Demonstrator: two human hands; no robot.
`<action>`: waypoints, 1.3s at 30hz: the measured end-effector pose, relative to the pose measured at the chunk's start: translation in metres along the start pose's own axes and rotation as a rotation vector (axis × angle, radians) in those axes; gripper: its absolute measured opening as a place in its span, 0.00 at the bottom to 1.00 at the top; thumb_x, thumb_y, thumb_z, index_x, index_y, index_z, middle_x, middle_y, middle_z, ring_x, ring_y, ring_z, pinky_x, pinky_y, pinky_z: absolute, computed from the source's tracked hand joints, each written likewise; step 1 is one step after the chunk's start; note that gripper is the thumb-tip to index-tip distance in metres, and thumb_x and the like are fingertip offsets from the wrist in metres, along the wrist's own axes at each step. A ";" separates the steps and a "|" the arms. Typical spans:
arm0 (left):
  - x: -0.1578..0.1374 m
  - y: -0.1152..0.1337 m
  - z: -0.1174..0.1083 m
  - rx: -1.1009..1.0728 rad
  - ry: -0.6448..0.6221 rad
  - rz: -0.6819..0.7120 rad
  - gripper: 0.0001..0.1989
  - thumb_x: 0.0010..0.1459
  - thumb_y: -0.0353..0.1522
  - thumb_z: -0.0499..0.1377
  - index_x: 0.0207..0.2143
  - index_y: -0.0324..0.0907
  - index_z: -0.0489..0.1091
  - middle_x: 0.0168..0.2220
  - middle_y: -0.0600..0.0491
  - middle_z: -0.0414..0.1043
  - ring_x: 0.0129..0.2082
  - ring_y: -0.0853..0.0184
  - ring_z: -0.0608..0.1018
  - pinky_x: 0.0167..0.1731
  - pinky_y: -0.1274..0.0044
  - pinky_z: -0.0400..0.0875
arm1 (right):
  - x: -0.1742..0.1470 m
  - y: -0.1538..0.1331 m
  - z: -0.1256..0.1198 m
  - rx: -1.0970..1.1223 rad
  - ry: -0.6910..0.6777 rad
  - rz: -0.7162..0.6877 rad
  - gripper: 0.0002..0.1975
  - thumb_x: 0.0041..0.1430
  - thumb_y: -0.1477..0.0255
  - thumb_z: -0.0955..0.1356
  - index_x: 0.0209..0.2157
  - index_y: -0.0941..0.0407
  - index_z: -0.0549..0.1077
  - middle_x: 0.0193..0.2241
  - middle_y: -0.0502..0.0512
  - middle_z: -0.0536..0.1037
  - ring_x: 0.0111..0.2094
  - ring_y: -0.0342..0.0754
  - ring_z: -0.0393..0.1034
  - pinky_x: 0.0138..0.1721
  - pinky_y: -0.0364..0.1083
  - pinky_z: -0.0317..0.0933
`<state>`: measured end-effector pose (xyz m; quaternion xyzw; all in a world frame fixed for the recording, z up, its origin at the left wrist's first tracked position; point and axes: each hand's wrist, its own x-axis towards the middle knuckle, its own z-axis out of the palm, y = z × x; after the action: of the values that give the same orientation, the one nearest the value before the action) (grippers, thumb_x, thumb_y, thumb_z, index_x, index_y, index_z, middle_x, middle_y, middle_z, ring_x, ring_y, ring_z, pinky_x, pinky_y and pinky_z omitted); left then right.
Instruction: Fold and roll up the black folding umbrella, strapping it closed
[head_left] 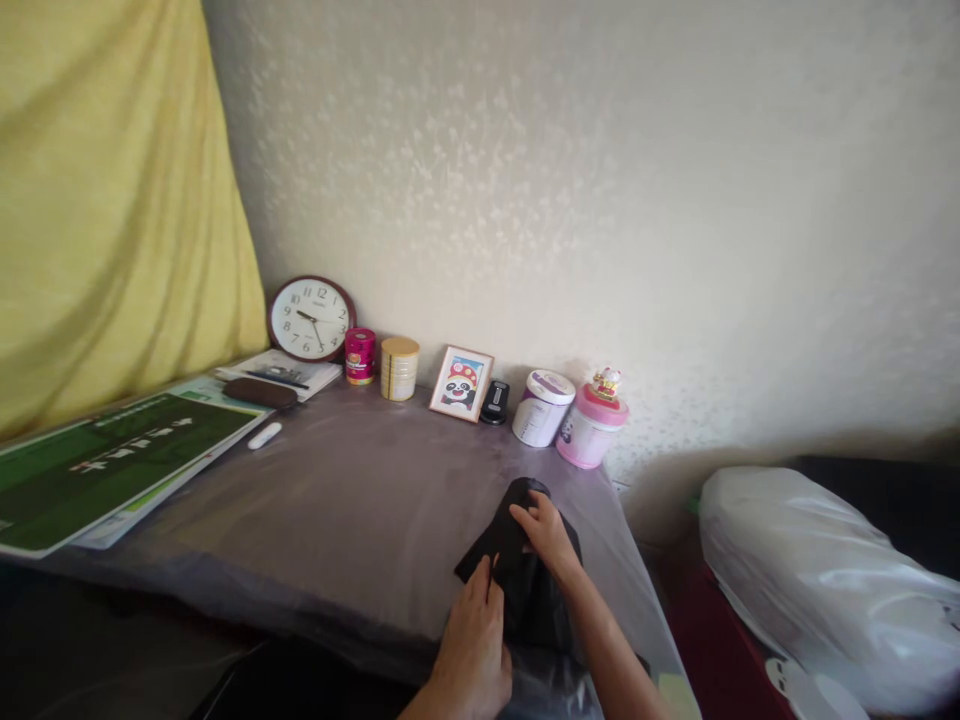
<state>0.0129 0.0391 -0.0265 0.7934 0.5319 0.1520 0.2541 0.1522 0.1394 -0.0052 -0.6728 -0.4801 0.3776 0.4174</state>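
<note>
A dark, soft black cloth-like item [517,585] lies bunched at the table's front right; its exact kind I cannot make out. My left hand [474,635] is closed on its near left part, fingers pressed together and pointing away from me. Farther up the same item, my right hand [546,532] grips it with curled fingers, thumb toward the left. The right forearm covers part of the item's right side.
Along the wall stand a clock [313,318], a pink can [360,356], a yellow-lidded tin [400,370], a framed panda picture [461,384], a black stapler-like object [495,402] and two tubs [541,410]. A green board [127,465] lies left. A plastic-wrapped bundle [810,580] sits right.
</note>
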 end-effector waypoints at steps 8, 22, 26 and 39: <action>0.000 -0.011 0.006 -0.022 0.046 0.052 0.37 0.45 0.25 0.50 0.60 0.29 0.45 0.63 0.40 0.45 0.62 0.60 0.52 0.60 0.67 0.52 | -0.001 -0.001 0.003 -0.090 -0.096 -0.025 0.24 0.55 0.68 0.64 0.53 0.58 0.56 0.27 0.50 0.76 0.19 0.41 0.71 0.15 0.38 0.62; 0.000 -0.007 -0.018 0.085 0.292 0.242 0.22 0.52 0.34 0.54 0.51 0.41 0.60 0.58 0.44 0.54 0.58 0.54 0.60 0.56 0.61 0.57 | -0.012 -0.004 0.005 -0.342 -0.250 -0.312 0.11 0.57 0.68 0.60 0.38 0.55 0.70 0.29 0.50 0.80 0.21 0.41 0.71 0.27 0.41 0.63; 0.003 -0.005 -0.014 0.123 0.231 0.238 0.24 0.49 0.32 0.55 0.51 0.40 0.60 0.54 0.44 0.61 0.56 0.54 0.63 0.56 0.59 0.58 | -0.016 -0.005 0.004 -0.377 -0.266 -0.320 0.12 0.57 0.68 0.60 0.38 0.54 0.72 0.30 0.49 0.80 0.21 0.41 0.70 0.27 0.41 0.63; 0.010 -0.009 0.006 0.061 0.129 0.112 0.33 0.47 0.28 0.54 0.58 0.39 0.52 0.61 0.43 0.51 0.59 0.55 0.58 0.56 0.62 0.57 | -0.038 -0.008 -0.008 -0.559 -0.271 -0.693 0.15 0.62 0.66 0.59 0.41 0.51 0.75 0.36 0.52 0.79 0.38 0.46 0.70 0.41 0.45 0.63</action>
<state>0.0132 0.0493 -0.0369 0.8179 0.5062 0.2003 0.1863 0.1473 0.1025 0.0097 -0.5041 -0.8101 0.1564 0.2551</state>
